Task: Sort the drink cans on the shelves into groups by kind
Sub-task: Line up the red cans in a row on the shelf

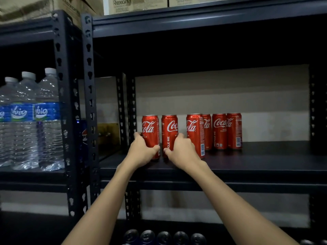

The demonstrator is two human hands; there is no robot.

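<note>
Altogether six red cans [194,133], upright.

Six Coca-Cola cans [194,133] are red with white script lettering. The shelf [265,161] and its perforated uprights [89,96] are matte black. The clear water bottles [26,121] wear blue labels and white caps. The cardboard boxes [138,4] are brown.

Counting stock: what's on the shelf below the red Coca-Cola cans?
Five dark can tops line the frame's bottom edge; their bodies and labels are cut off, so brand is unknowable.
</note>
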